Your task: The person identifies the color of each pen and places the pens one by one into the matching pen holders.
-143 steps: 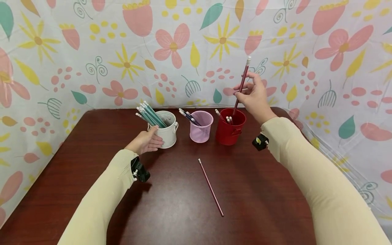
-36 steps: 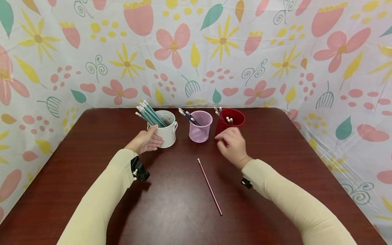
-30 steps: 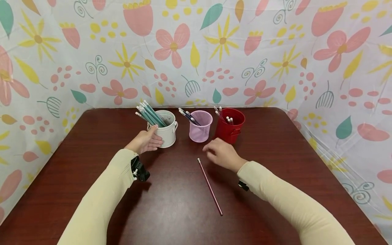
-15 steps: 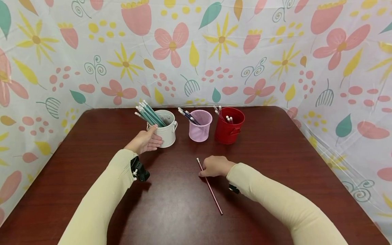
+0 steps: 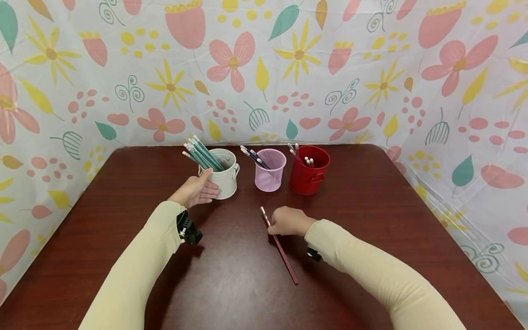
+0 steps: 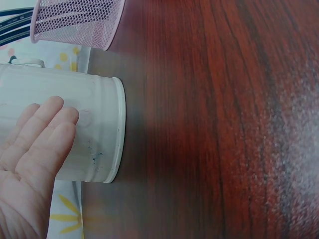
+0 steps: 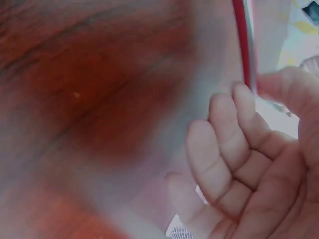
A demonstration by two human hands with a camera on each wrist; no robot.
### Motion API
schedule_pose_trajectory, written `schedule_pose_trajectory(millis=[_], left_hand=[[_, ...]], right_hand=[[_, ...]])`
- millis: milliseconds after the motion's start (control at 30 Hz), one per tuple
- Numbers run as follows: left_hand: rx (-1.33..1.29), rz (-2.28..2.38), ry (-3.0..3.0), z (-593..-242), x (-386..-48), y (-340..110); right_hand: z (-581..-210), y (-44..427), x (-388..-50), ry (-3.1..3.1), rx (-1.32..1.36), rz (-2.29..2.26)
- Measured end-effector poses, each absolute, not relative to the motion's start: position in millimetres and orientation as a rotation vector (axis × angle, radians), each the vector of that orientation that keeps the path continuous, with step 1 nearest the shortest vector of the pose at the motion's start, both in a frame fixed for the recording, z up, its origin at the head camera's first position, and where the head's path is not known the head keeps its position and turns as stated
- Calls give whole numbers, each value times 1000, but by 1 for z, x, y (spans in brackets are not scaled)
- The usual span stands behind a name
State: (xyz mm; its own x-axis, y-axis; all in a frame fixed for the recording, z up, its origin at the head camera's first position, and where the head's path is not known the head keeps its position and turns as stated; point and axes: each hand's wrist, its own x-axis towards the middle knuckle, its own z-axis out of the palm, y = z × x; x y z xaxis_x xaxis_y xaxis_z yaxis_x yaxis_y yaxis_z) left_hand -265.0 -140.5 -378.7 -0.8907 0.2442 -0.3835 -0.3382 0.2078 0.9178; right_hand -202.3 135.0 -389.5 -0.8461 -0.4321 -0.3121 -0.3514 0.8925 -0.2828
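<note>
My right hand pinches a dark red pencil near its white eraser end, in front of the cups. The pencil slants toward the front right. In the right wrist view thumb and fingertips meet on the pencil, the other fingers loosely bent. My left hand rests against the side of a white bucket, its fingers straight and the thumb up by the rim. Several teal pencils lean in that bucket, eraser ends up.
Right of the white bucket stands a pink mesh cup with several dark blue pencils. Beside it is a red bucket holding several pencils. All stand near the back of the brown table, before a flowered cloth.
The right hand has left the red bucket, where it held another red pencil, come forward, and taken the pencil on the table, shifting it slightly. The left hand stays put.
</note>
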Motion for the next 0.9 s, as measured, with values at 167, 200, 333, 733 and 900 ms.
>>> schedule_pose_trajectory(millis=[167, 200, 333, 733, 900], left_hand=[[-86, 1729, 2042, -378, -265, -141], [-88, 1729, 2041, -379, -265, -141], [-99, 1729, 2032, -379, -265, -141], [-103, 1725, 2045, -376, -264, -140], [-104, 1718, 2048, -376, -264, -140]], right_hand=[[-380, 140, -208, 2718, -637, -650], [-378, 141, -208, 2726, -649, -702], [-371, 142, -210, 2758, -625, -840], [-357, 142, -209, 2624, -592, -1184], [-343, 142, -210, 2690, -685, -1196]])
